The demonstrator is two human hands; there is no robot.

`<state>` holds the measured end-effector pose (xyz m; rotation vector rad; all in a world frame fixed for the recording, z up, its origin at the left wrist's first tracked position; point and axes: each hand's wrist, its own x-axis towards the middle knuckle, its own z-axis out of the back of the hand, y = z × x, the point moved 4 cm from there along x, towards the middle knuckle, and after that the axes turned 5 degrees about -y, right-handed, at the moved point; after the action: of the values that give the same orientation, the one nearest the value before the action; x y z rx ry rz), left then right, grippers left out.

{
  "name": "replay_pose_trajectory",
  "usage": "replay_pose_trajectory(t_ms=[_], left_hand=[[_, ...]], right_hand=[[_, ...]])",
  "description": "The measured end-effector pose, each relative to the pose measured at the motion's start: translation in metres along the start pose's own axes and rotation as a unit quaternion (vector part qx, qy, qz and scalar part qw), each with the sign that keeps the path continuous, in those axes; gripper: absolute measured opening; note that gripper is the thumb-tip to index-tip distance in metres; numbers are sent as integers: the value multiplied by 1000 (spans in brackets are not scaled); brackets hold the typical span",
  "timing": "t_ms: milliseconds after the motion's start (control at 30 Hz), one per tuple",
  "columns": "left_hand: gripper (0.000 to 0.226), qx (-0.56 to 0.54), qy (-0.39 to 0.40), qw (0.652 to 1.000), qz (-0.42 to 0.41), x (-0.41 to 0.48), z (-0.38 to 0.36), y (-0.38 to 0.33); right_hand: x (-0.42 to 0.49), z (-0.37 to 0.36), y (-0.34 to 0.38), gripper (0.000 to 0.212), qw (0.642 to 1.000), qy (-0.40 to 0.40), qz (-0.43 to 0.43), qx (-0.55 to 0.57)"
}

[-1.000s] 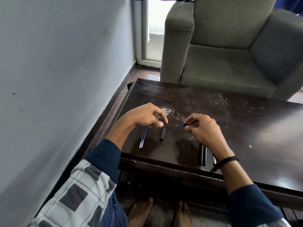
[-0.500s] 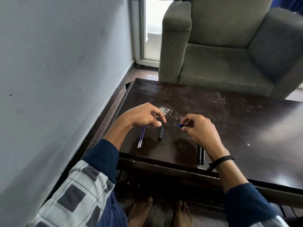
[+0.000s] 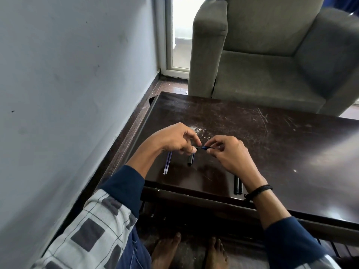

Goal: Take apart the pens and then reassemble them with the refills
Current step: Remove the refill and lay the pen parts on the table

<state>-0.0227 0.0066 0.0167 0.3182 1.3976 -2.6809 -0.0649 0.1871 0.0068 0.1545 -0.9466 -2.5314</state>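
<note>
Over the dark table [image 3: 272,152], my left hand [image 3: 174,140] grips a black pen part [image 3: 196,146] between thumb and fingers. My right hand [image 3: 229,152] pinches the blue end of a thin refill [image 3: 204,148], which meets that black part between the two hands. Two loose blue refills [image 3: 168,163] lie on the table under my left hand. A short black pen piece [image 3: 191,160] lies just right of them. Two black pen barrels [image 3: 238,185] rest side by side near the front edge, partly behind my right wrist.
A grey wall [image 3: 68,94] runs close along the left of the table. A grey armchair [image 3: 272,55] stands right behind the table's far edge. My bare feet [image 3: 186,253] are on the floor under the table's front edge.
My hands have come closer together. The stretch of refill seen between them has shortened as it went into the black part. The pieces on the table have not moved.
</note>
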Motion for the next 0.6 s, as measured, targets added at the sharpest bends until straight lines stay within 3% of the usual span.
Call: replay_pose_trajectory(t_ms=[600], left_hand=[[19,13,-6,1000,3,2,0,0]], right_hand=[[1,-3,1,8,998,-26,-1,65]])
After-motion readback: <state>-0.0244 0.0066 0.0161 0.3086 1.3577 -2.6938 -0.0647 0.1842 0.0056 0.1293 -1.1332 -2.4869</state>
